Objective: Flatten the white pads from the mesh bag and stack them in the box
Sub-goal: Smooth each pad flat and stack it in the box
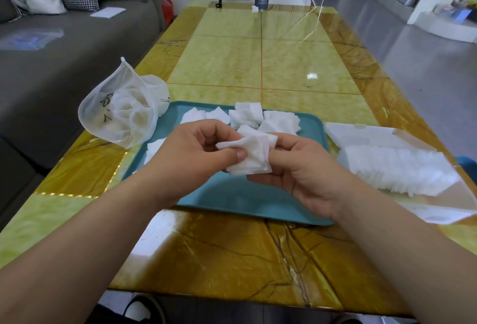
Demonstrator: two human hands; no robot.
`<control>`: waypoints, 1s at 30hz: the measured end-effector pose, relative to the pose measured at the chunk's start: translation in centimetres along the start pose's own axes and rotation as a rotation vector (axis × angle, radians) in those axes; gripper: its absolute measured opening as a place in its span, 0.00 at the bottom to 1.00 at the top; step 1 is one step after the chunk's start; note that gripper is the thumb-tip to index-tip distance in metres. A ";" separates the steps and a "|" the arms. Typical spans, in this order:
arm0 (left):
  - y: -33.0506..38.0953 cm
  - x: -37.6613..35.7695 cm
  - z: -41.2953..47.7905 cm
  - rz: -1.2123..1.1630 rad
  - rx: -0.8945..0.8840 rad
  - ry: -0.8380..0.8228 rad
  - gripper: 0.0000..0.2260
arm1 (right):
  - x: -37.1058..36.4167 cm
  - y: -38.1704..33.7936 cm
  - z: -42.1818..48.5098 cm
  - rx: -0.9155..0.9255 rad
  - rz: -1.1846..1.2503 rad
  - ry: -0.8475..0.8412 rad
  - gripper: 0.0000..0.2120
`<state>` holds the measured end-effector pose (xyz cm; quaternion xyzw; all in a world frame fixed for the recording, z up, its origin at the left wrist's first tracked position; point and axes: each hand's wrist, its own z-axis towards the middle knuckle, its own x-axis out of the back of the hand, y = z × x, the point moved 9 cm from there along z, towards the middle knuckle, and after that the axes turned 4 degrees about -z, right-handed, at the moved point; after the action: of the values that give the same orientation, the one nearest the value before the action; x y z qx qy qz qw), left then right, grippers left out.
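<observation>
Several pads, mesh bag [121, 114]: far left, on the table [232, 259] by the tray's left corner. Mouth open, white pads bunched inside, well apart from both my hands.
Tray [232, 202]: teal, straight in front of me.
Loose pads [247, 114]: heaped at the tray's far side, just beyond my fingers. A few more lie at its left edge, near my left wrist.
Left hand [191, 150]: curled, thumb and fingers pinching the left edge of the held pad.
Held pad [251, 156]: between my two hands, lifted over the tray's middle. Creased and rumpled, not yet flat.
Handling, my guess: next to no weight, soft and limp, no spring of its own. Likely to fluff or pull apart if tugged hard. Best taken by opposite edges and drawn out gently, then smoothed.
Right hand [304, 176]: fingers curled round the pad's right side, holding it from beneath and behind.
Box [387, 138]: white, at my right, lid laid open.
Stacked pads [397, 169]: a packed row of flattened ones inside the box, near my right wrist, apart from the held pad.
</observation>
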<state>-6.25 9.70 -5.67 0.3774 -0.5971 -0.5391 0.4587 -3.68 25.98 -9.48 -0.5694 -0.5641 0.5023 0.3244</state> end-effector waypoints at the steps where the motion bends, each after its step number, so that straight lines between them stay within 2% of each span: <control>1: 0.0 0.0 0.0 0.000 -0.002 0.004 0.05 | -0.1 0.0 0.0 -0.007 0.015 -0.007 0.13; 5: 0.1 0.4 -0.1 -0.014 -0.003 0.051 0.05 | -0.5 -0.5 -0.3 -0.019 0.105 -0.081 0.16; 8: 0.1 0.3 -0.1 -0.010 0.012 0.045 0.05 | -0.6 -0.6 -0.5 -0.007 0.075 -0.094 0.16; 16: -0.1 1.0 -0.1 -0.047 0.037 0.094 0.07 | 0.7 0.3 0.2 -0.016 0.088 0.055 0.13; 21: 0.0 3.6 0.2 -0.096 0.010 0.203 0.07 | 1.7 0.7 0.5 -0.011 0.105 0.153 0.14; 25: 0.0 1.9 -0.2 -0.198 0.034 0.095 0.05 | 1.7 0.5 0.5 0.008 0.105 0.154 0.13; 30: -0.2 -0.4 -0.2 -0.071 0.015 0.054 0.04 | 0.5 0.0 0.2 0.031 0.069 0.067 0.13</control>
<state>-5.96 9.96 -5.93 0.4162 -0.5748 -0.5401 0.4524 -3.91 26.45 -9.69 -0.5999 -0.5251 0.5025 0.3345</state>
